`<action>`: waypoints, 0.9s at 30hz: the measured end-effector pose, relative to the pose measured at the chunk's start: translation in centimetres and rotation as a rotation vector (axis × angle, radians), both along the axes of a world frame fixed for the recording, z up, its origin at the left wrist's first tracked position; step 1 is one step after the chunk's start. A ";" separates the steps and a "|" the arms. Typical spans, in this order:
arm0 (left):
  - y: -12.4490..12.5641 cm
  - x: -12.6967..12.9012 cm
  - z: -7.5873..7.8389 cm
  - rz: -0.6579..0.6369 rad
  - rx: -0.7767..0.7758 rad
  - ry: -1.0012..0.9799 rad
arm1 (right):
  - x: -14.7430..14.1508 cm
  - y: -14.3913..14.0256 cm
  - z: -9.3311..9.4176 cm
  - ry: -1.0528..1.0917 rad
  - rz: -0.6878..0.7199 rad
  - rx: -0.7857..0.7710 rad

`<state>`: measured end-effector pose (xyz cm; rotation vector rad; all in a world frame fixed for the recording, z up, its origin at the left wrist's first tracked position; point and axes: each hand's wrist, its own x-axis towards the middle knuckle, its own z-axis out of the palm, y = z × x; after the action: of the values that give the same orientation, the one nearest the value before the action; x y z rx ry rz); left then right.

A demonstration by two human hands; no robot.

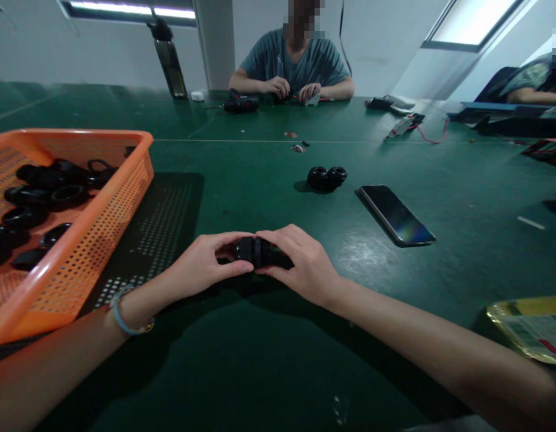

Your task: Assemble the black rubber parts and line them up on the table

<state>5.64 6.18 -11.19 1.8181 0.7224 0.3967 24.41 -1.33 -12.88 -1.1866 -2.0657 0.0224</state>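
Observation:
A black plastic fitting (pixel 250 252) with a ribbed collar lies sideways between my hands, low over the green table. My left hand (pixel 208 261) grips its left end, thumb in front and fingers behind. Around the right end, my right hand (pixel 307 261) is closed in the same way. The fingertips of both hands nearly meet at the collar, and parts of the fitting are hidden by them. Beyond my right hand, a pair of black ring-ended parts (pixel 326 178) stands on the table.
An orange perforated basket (pixel 120 210) with several black fittings (pixel 48 180) stands at left. A phone (pixel 395 213) lies at right, near a gold-edged package (pixel 530 330). Across the green table (pixel 242 372) are a drill (pixel 242 103), a bottle (pixel 170 66) and a person (pixel 300 66) handling parts.

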 end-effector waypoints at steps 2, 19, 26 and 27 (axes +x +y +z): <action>0.1 0.0 -0.1 0.000 0.003 -0.002 | 0.0 0.0 0.0 0.004 0.016 0.001; 0.1 -0.2 -0.6 -0.001 0.200 0.026 | 0.1 0.1 0.1 0.031 0.030 -0.135; 0.0 -0.2 -0.4 -0.004 0.281 0.050 | 0.0 0.0 0.3 0.057 0.017 -0.217; -0.1 -0.2 -0.4 -0.005 0.291 0.053 | 0.0 0.0 0.4 0.061 0.014 -0.230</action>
<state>5.45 6.12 -11.58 2.1097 0.7257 0.4710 24.44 -1.37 -12.50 -1.2916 -2.0581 0.3067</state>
